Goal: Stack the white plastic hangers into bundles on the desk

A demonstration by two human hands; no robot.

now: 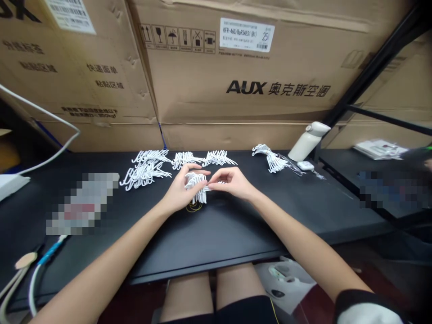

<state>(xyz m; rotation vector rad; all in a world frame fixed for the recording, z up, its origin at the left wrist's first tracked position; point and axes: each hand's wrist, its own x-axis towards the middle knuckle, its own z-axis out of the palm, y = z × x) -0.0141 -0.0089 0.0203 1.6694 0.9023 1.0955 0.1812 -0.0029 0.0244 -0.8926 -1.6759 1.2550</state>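
"White, slim hooked pieces, bunched together (pixel 200 194): where are they?"

"Above the middle of the black, smooth-topped desk (pixel 219 238), between the bare left hand (pixel 182 191) and the bare right hand (pixel 234 182)."

"How do the left fingers stand?"

"Curved and part open, grasping the bunch, with the thumb across its near side and the other fingers around the far side."

"And the right?"

"Thumb and forefinger are closed together in a pinch at the right end of the bunch, close to the left thumb tip. What they grip between them is too small to tell."

"Anything near the bunch?"

"Thin yellow loops (pixel 194 207) show just below it, on the near side."

"And farther off?"

"Along the far side lie more white hooked pieces: a large double pile (pixel 145 170) to the left, two smaller piles (pixel 218 158) nearer the middle, and a spread-out group (pixel 274 161) to the right."

"What is beyond that group?"

"A cream, cylindrical bottle (pixel 305 143) stands tilted in view, with a small white rounded case (pixel 305 166) just to its near side. Brown cardboard boxes (pixel 243 67) rise behind the desk."
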